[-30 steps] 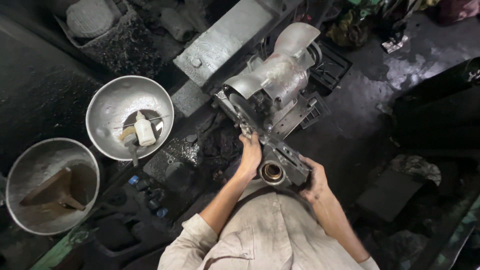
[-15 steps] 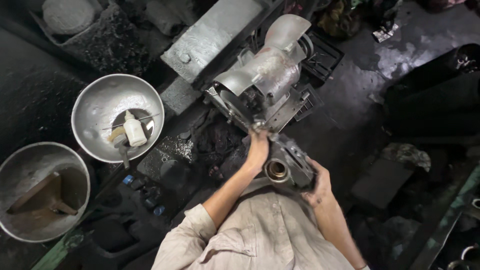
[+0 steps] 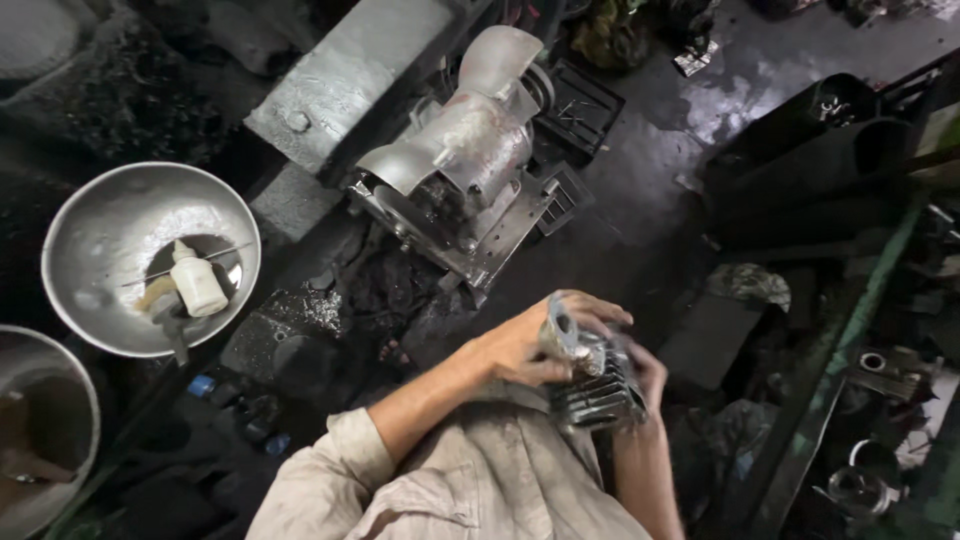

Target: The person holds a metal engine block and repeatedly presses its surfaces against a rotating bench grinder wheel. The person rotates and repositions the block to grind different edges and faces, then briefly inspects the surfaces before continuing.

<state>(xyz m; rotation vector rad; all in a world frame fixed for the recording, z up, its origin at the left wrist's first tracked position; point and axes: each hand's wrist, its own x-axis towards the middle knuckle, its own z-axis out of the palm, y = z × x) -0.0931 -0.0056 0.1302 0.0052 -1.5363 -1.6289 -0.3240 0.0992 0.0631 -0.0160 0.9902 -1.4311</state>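
I hold a dark finned metal cylinder block [image 3: 600,385] in front of my chest. My left hand [image 3: 530,340] grips its top end around a shiny round sleeve [image 3: 560,325]. Under and behind the block, my right hand [image 3: 648,370] supports it, fingers partly hidden by the fins. Just beyond the hands stands a grey bench grinder [image 3: 470,160] on a metal base plate, with curved silver guards.
A steel bowl [image 3: 110,215] at the left holds a small white bottle [image 3: 197,285] and a brush. A second bowl [image 3: 40,420] sits at the lower left edge. A grey metal slab [image 3: 340,75] lies behind the grinder. Dark greasy parts and rings clutter the right side.
The block has come away from the grinder base and been lifted toward my chest, turned on end. Both hands moved with it. The view has shifted right.
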